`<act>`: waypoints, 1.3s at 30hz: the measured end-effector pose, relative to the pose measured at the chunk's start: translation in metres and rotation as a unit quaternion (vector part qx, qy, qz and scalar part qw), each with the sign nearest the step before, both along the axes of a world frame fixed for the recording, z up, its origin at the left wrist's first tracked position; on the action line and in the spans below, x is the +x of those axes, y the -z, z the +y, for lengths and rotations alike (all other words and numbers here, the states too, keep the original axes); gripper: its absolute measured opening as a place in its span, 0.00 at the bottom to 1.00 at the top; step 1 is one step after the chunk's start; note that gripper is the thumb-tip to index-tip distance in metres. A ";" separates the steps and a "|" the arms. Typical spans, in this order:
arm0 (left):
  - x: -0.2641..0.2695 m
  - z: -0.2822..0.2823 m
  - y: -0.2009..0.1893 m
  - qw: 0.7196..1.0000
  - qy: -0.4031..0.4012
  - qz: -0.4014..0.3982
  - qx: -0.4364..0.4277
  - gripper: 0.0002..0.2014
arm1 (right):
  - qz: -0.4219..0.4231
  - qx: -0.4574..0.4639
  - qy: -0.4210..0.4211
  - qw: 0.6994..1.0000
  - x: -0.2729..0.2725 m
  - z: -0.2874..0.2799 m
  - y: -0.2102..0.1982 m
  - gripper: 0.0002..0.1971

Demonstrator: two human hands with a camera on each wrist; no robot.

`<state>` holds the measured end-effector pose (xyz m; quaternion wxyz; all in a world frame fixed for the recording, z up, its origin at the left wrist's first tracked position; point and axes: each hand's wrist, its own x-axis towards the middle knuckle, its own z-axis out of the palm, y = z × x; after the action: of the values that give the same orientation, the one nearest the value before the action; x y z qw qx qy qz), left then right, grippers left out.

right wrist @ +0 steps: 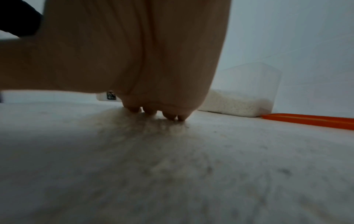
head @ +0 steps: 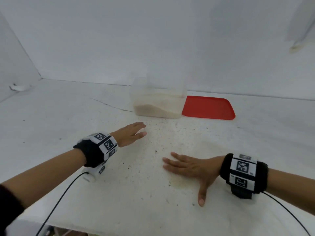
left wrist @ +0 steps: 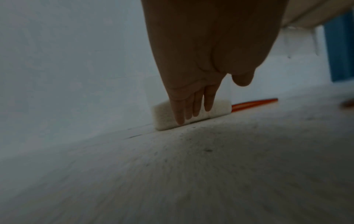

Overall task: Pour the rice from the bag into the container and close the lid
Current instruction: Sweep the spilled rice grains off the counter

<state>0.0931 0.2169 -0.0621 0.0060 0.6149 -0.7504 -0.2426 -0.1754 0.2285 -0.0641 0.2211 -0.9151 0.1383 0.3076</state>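
Each forearm is bare and wears a black wristband (head: pixel 88 150) ringed with white blocks printed with black square markers (head: pixel 242 166). A thin black cable (head: pixel 56 201) trails from each band; a dark sleeve (head: pixel 8 201) edge shows at the left elbow

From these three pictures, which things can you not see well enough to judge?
- Rice bag: in no view.
- Container rim: clear walls fade into the white wall in the head view.
- Container front in the left wrist view: the left hand covers its middle.
- Red lid: cut by the right wrist picture's edge.
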 end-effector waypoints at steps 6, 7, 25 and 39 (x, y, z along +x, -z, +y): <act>-0.033 -0.034 0.016 0.989 0.041 -0.128 0.052 0.35 | -0.089 0.082 0.175 0.977 -0.025 0.023 -0.012 0.58; -0.038 -0.035 0.019 0.986 0.046 -0.147 0.056 0.36 | -0.099 0.086 0.213 0.968 -0.035 0.026 -0.014 0.57; -0.057 0.044 -0.010 0.975 0.166 0.011 0.150 0.58 | -0.072 0.038 0.444 0.892 -0.120 0.121 -0.010 0.60; -0.062 0.111 0.018 0.964 0.197 -0.101 0.151 0.57 | -0.034 -0.002 0.455 0.890 -0.098 0.109 -0.005 0.66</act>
<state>0.0310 0.3280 -0.0800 -0.2107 0.4704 -0.8079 -0.2857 -0.2738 0.3372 -0.0593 0.3392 -0.7624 0.5324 0.1421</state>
